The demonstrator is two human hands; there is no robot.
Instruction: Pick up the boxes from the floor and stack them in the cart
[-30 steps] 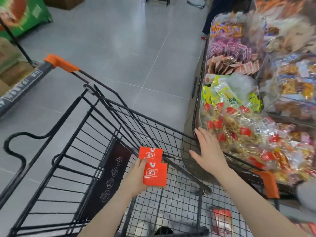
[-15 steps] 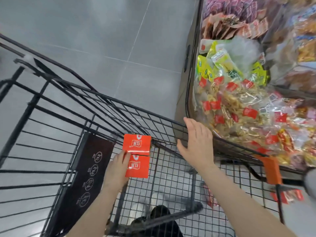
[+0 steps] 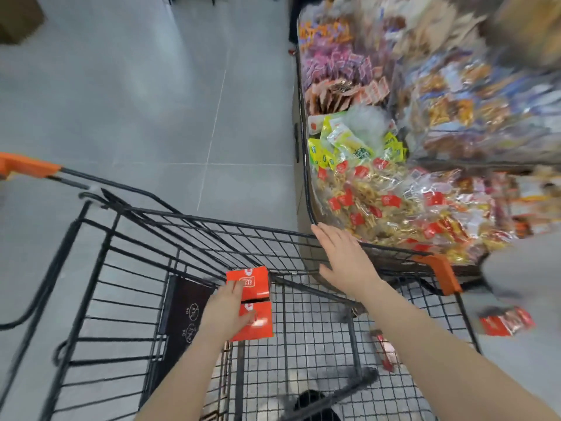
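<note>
the cart point(image 3: 194, 238) is a black wire basket, thin rods crossing in a grid on the floor of it and in long bars on the sides, with orange plastic caps point(image 3: 440, 273) at the handle ends. a dark flat panel with pale round symbols hangs inside its wall at about 8 o'clock of the view.

two small boxes point(image 3: 252, 302) sit inside the basket space, flat red-orange cardboard with white print, glossy and rectangular. they lie edge to edge, one toward 12 o'clock and the other toward 6 o'clock, so the pair's long axis runs 12 to 6, faces turned up toward the camera.

the left hand point(image 3: 226, 314) comes in from 6 o'clock on a bare forearm and grips the boxes from their 9 o'clock side, fingers curled over the printed faces and slightly apart; the thumb is hidden. whether the boxes touch the cart floor cannot be told.

the right hand point(image 3: 346, 262) reaches toward 12 o'clock, palm down, fingers straight and close together, thumb out to the side, lying at the cart's top rim.

at 2 o'clock a display bin point(image 3: 305, 183) with a dark curved rim holds heaps of crinkly clear and coloured snack packets. a red packet point(image 3: 505, 322) lies on the grey tile floor point(image 3: 151, 101) at 4 o'clock.
</note>
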